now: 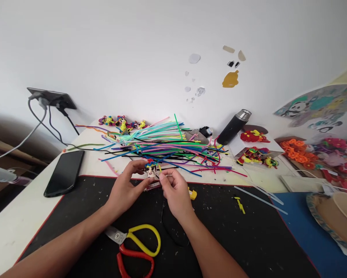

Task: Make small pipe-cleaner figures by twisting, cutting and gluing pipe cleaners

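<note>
Between the thumb and fingers of my left hand [128, 189] is a small doll head [150, 170] with a white painted face, black hair and a blue, red and yellow headdress. Close beside it, my right hand [175, 189] pinches a short yellow and black pipe cleaner piece [160, 168]; whether it touches the head I cannot tell. A thin black strand [163, 222] curves over the black mat below my right hand. Nearer to me lie scissors [144, 241] with one yellow and one red handle, their blades partly hidden by my left forearm.
Behind my hands spreads a heap of colourful pipe cleaners [161, 143]. A phone [65, 172] lies at left. A black thermos [234, 127] leans at the back right, near small finished figures [257, 154]. On the black mat [219, 235] are yellow-black pieces [240, 205] and a yellow object [192, 194].
</note>
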Tool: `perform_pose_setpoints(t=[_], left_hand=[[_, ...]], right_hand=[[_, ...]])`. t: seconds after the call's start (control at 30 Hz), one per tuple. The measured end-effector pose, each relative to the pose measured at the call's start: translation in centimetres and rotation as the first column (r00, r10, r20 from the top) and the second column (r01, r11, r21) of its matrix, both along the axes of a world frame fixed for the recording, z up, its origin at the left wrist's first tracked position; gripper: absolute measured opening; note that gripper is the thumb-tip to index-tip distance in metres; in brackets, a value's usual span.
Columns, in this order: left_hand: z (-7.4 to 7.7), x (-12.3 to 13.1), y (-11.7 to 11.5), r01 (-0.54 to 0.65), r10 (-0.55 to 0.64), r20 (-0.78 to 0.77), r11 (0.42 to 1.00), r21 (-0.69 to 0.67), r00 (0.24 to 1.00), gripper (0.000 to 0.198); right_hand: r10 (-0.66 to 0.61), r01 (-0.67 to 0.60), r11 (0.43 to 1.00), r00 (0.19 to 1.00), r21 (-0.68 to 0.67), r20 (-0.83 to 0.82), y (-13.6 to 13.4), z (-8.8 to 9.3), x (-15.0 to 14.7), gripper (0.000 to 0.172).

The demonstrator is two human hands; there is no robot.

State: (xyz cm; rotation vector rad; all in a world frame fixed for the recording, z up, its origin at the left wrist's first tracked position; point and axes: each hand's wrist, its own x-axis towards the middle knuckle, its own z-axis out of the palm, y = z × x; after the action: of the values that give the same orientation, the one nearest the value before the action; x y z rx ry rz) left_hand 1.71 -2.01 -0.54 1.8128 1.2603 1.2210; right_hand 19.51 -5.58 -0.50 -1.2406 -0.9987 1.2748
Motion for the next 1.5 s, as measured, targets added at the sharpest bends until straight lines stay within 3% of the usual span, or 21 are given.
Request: perform_pose_setpoints(t=[0.1,0.23,0.43,0.9,1.1,1.33,1.5], left_hand=[[0.0,-0.1,0.1,-0.015,0.015,0.026,1.000,0.007,1.000,0.040],[-0.5,-0.5,-0.2,0.006,-0.006,0.068,1.000,-0.007,0.998,0.040],[-0.7,0.0,-0.9,0.032,-0.030,0.139,0.999,-0.010,0.990,0.040],[-0.8,0.8,-1.4,0.057,-0.052,0.175,0.998,-0.023,0.983,0.037],[-0.7,0.6,-1.2,0.074,-0.071,0.133,0.997,-0.022,0.989,0.040],[0.4,-0.4,-0.5,0.168,-0.169,0.003,0.984,0.060,0.986,0.061],[1.6,-1.1,-0.4,0.228,-0.215,-0.101,0.962,0.149,0.971,0.053]], right_hand=[[0.069,-0.073,0.995,0.996,-0.066,-0.054,-0.1,-0.2,-0.4,0.045],[0.120,-0.125,0.992,0.983,-0.026,-0.137,-0.6,0.7,-0.6,0.046],[0.121,-0.154,0.983,0.955,-0.104,-0.270,-0.5,1.6,-0.6,0.049],[0.180,-0.269,0.953,0.871,-0.137,-0.458,-0.9,1.8,-0.6,0.050],[0.174,-0.280,0.946,0.862,-0.161,-0.475,-0.8,2.0,-0.4,0.054],[0.160,-0.256,0.951,0.888,-0.175,-0.431,-0.5,2.0,0.0,0.057],[0.174,-0.260,0.948,0.905,-0.182,-0.389,-0.4,2.2,0.1,0.057]])
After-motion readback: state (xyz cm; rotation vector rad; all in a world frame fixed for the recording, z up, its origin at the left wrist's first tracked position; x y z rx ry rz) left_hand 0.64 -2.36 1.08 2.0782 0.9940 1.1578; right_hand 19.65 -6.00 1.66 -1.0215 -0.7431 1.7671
